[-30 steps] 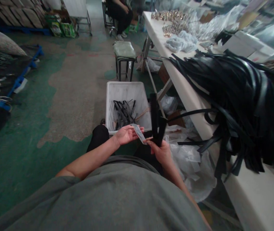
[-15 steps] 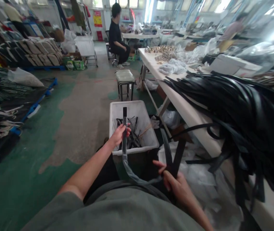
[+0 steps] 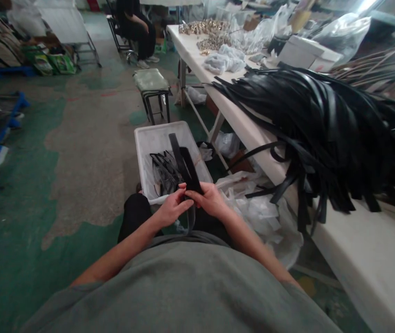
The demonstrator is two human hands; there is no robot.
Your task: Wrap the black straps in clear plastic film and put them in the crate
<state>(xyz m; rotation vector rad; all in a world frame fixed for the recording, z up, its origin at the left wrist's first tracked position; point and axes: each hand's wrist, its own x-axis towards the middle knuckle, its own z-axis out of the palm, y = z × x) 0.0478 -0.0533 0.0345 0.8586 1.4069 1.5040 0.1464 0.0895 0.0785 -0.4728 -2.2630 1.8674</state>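
My left hand point(image 3: 174, 206) and my right hand point(image 3: 208, 199) meet in front of my lap, both closed on a black strap point(image 3: 179, 159). Its flat lengths stand up side by side above my fingers, and a looped part hangs below them near my shirt. Just beyond my hands is a white plastic bin point(image 3: 140, 157), with thin black strips point(image 3: 164, 171) lying inside. To the right, a large heap of black straps point(image 3: 308, 106) covers part of the long table, some ends hanging over its edge.
A padded stool point(image 3: 151, 81) stands behind the bin. The long white table point(image 3: 367, 240) runs along my right, bearing metal fittings point(image 3: 206, 27) and plastic bags point(image 3: 223, 59). Clear plastic bags point(image 3: 263, 203) lie beneath it. A seated person point(image 3: 136, 27) is farther back. A blue pallet point(image 3: 10, 111) is at the left.
My hands were apart, with the strap stretched between them; now they are together over the bin's near edge. My right hand has moved left and up. The view has tilted down.
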